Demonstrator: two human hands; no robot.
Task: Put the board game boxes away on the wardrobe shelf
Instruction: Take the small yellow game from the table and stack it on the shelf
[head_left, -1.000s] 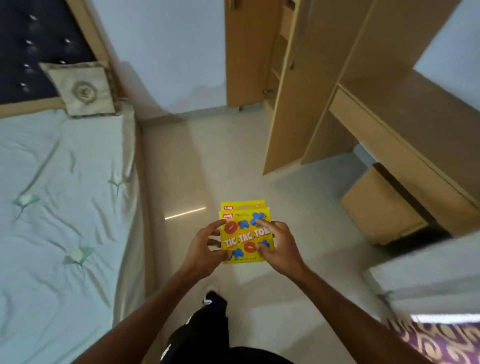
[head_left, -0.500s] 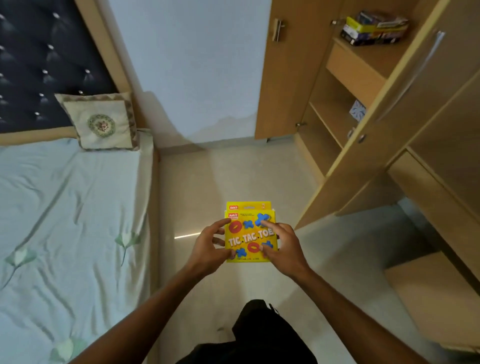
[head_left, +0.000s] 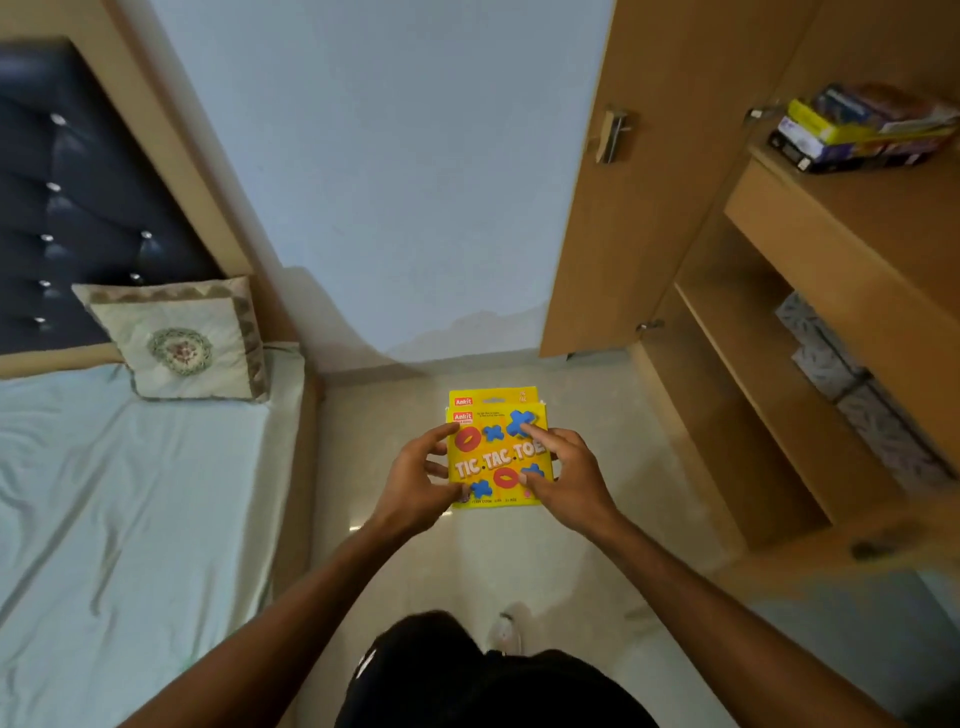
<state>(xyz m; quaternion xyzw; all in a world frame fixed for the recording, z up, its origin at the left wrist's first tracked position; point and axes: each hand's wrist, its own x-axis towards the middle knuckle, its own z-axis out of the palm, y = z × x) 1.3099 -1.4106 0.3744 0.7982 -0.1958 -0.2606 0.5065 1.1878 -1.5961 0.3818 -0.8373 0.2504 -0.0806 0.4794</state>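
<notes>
Two yellow Tic Tac Toe boxes (head_left: 496, 452) are stacked flat in front of me, the lower one showing past the top edge. My left hand (head_left: 418, 480) grips their left side with the thumb on top. My right hand (head_left: 569, 475) grips the right side, index finger stretched over the lid. At the upper right a stack of board game boxes (head_left: 862, 130) lies on the wardrobe shelf (head_left: 810, 202), well above and to the right of my hands.
The open wardrobe door (head_left: 618, 182) stands ahead on the right. Lower shelves hold patterned boxes (head_left: 836, 374). A bed (head_left: 119, 493) with a cushion (head_left: 182, 343) fills the left side. Pale floor (head_left: 405, 545) runs between bed and wardrobe.
The view has swung up and towards the wardrobe, so the shelf with the stacked boxes is now larger and closer. Both hands keep the same hold on the yellow boxes.
</notes>
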